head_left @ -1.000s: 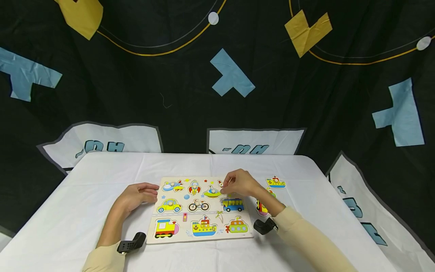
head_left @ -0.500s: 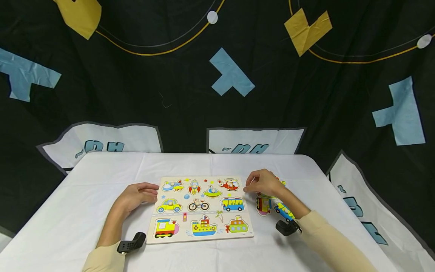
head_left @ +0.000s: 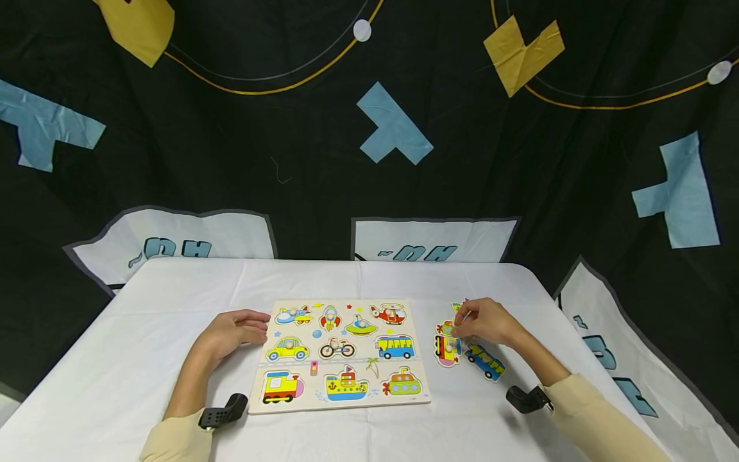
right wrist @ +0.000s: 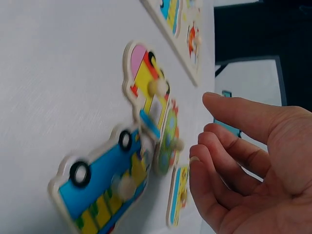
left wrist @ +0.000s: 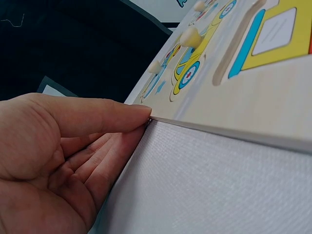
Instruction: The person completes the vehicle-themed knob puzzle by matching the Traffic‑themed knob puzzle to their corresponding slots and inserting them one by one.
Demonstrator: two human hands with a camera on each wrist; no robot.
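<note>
A wooden puzzle board (head_left: 314, 401) with vehicle pictures lies on the white table. Fingertips of my left hand (head_left: 237, 333) touch its left edge; the left wrist view shows the thumb (left wrist: 112, 116) at that edge. My right hand (head_left: 487, 321) hovers over the loose knobbed pieces right of the board, its fingers loosely bent with nothing between them. Below it in the right wrist view are a train piece (right wrist: 145, 80), a submarine piece (right wrist: 168, 139), a bus piece (right wrist: 105, 178) and a ship piece (right wrist: 178, 195). In the head view the hand partly covers the ship and submarine.
On the board, the car (left wrist: 195, 58) and the helicopter (right wrist: 192, 41) carry wooden knobs. The train picture (left wrist: 273, 36) lies in a recess without a knob. A black patterned cloth (head_left: 323, 160) hangs behind the table (head_left: 346, 279).
My right hand has moved right, from the helicopter on the board to above the loose pieces. The helicopter and the bus piece are uncovered now. My left hand stays in place.
</note>
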